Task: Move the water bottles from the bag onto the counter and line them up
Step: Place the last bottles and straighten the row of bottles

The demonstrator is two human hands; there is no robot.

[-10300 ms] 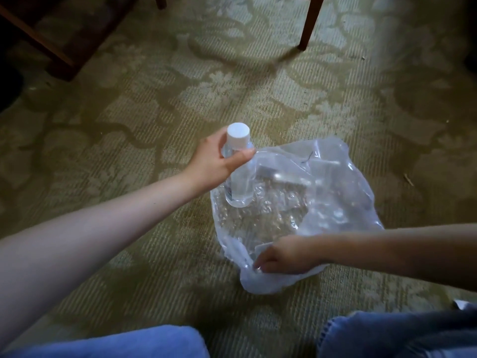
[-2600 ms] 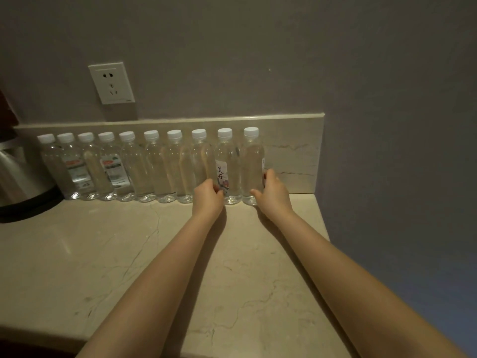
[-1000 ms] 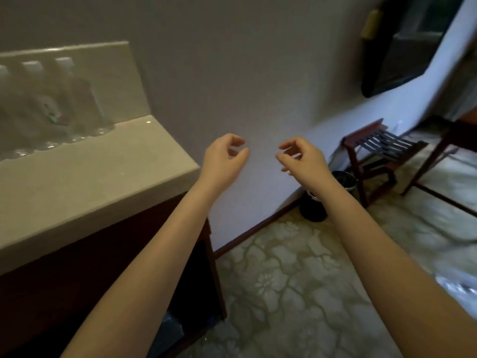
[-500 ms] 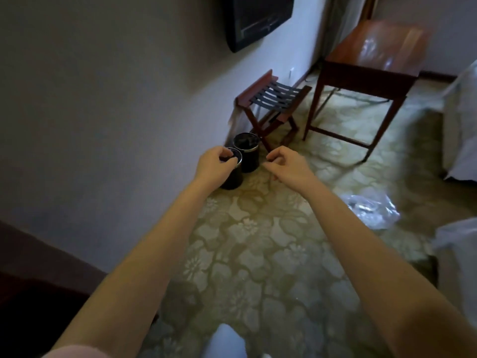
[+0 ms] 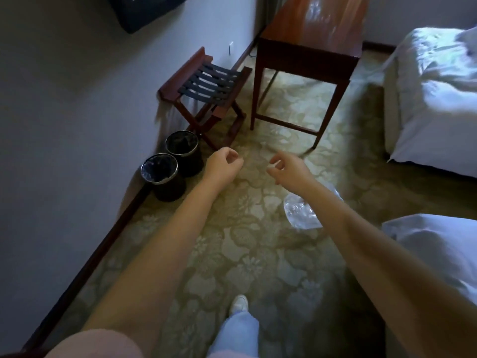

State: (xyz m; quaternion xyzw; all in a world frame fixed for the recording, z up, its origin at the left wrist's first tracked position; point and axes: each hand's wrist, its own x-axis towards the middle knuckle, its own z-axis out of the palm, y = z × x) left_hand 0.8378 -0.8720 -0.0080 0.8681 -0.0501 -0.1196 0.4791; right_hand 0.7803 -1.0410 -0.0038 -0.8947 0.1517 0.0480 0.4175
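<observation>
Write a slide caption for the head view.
Left hand and right hand, both empty, hover above patterned carpet beside a crumpled clear plastic bag.

The bag [image 5: 300, 214] lies on the carpet [image 5: 245, 257], right of 2 bins [image 5: 159, 168] and before the table [image 5: 309, 34]

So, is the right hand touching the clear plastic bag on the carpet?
Apart. The head view shows the right hand in the air, with patterned carpet visible between it and the clear plastic bag below.
</observation>
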